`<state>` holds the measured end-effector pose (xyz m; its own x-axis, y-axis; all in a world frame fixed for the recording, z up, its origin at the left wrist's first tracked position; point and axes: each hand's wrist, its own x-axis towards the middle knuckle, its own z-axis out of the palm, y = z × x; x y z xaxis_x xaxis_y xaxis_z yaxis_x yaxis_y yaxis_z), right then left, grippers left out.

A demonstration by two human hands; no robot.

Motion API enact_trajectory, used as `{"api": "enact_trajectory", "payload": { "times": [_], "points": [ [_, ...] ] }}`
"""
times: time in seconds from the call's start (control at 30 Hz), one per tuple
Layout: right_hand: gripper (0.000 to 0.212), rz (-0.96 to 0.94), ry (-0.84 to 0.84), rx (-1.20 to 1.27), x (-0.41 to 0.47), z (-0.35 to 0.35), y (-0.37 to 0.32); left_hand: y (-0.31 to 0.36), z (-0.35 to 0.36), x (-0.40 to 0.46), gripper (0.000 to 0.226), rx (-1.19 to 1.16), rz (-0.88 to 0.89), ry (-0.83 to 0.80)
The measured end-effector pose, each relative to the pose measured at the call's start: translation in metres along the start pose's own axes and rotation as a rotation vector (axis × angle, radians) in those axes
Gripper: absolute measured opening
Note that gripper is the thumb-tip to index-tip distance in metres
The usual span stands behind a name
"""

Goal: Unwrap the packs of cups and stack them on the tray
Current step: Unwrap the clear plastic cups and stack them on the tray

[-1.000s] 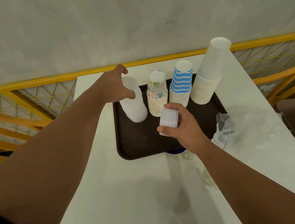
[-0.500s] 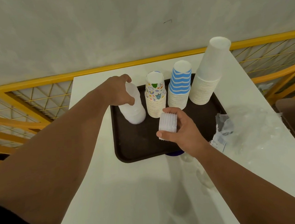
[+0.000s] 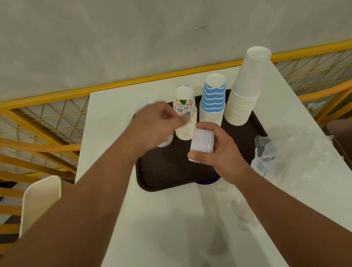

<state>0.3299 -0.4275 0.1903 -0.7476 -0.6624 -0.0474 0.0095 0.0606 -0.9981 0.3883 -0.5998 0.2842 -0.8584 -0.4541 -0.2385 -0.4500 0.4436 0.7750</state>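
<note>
The job looks well along: three tall stacks stand upside down in a row at the back of the dark tray (image 3: 167, 178) on the white desk (image 3: 160, 234); a patterned stack (image 3: 185, 112), a blue-striped stack (image 3: 213, 98) and a plain white stack (image 3: 245, 88); a fourth, a clear plastic stack (image 3: 166, 142), peeks out behind the left hand (image 3: 154, 124) at the tray's left end. That hand is blurred, fingers curled (whether it pinches anything I cannot tell). The right hand (image 3: 219, 152) grips a short stack of small ribbed cups (image 3: 201, 142) over the tray's middle, not yet set down; that seems the last batch. Crumpled clear wrapping (image 3: 300, 152) lies on the desk right of the tray; one pile, no sealed packs visible.
</note>
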Motion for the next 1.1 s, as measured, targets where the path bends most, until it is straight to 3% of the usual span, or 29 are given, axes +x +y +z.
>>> {"api": "enact_trajectory", "payload": {
  "times": [0.07,0.13,0.27,0.53,0.63,0.73,0.87,0.93,1.1],
  "points": [
    [0.067,-0.019,-0.025,0.047,-0.002,0.0,-0.003,-0.004,0.019,-0.015,0.04,-0.186,-0.168,-0.21],
    [0.07,-0.019,-0.046,0.056,-0.004,-0.001,-0.006,-0.008,0.028,-0.023,0.041,-0.398,-0.247,-0.283],
    [0.071,-0.046,-0.048,0.047,-0.008,-0.002,-0.009,-0.011,0.033,-0.028,0.033,-0.613,-0.266,-0.278],
    [0.068,-0.077,-0.04,0.043,-0.01,0.0,-0.011,-0.017,0.032,-0.031,0.025,-0.662,-0.282,-0.261],
    [0.068,-0.055,0.006,0.029,-0.006,0.0,-0.009,-0.016,0.018,-0.026,0.032,-0.59,-0.221,-0.216],
    [0.067,-0.017,0.016,0.009,-0.002,0.001,-0.007,-0.007,-0.012,-0.013,0.055,-0.478,-0.124,-0.074],
    [0.061,0.024,0.021,-0.064,0.003,0.003,-0.002,0.0,-0.047,0.018,0.069,0.13,-0.009,0.153],
    [0.061,0.04,0.017,-0.077,0.005,0.005,0.001,-0.004,-0.053,0.036,0.072,0.383,0.021,0.137],
    [0.064,0.087,0.016,-0.084,0.006,0.006,0.007,-0.018,-0.05,0.066,0.082,0.517,-0.039,-0.037]
  ]
}}
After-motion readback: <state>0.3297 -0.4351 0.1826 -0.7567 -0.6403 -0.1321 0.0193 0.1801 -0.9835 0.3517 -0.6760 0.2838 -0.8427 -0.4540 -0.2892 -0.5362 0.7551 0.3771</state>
